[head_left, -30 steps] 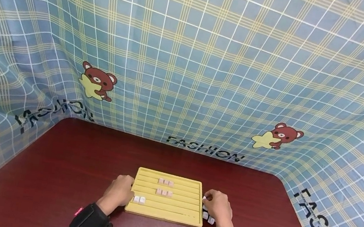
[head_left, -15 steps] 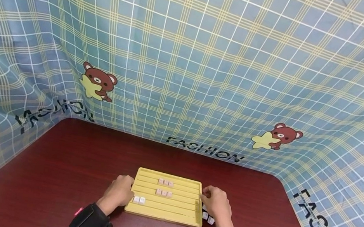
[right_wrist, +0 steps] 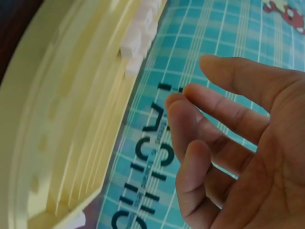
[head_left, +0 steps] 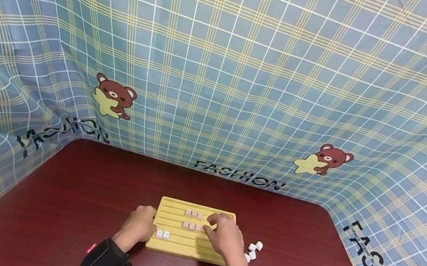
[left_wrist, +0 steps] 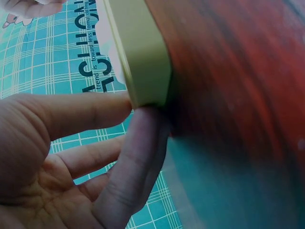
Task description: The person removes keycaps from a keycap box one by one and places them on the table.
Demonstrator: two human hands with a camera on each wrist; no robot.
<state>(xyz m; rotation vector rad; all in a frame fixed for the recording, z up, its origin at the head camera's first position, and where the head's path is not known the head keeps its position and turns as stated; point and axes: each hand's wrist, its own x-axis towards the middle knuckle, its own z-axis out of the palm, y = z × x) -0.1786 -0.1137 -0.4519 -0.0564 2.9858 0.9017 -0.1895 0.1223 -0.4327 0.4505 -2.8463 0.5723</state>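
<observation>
Pinching tray (head_left: 185,254) by left edge, left fingers (left_wrist: 138,157); right fingers (right_wrist: 191,171) parted, empty, over bare grooves (head_left: 203,243)

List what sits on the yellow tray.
The yellow tray bears two rows of three pink cubes and two white cubes near the left hand. In the head view, the right hand hides part of the tray's right side.

Black "FASHION" lettering (head_left: 240,176) crosses the plaid cloth (head_left: 204,81) at one o'clock from the yellow tray (head_left: 179,248) and again at ten; "FASHIO" shows at three. Small print (left_wrist: 98,52) amid it reads "trend is toward less formal". The cubes' (head_left: 192,227) marks are illegible.
</observation>
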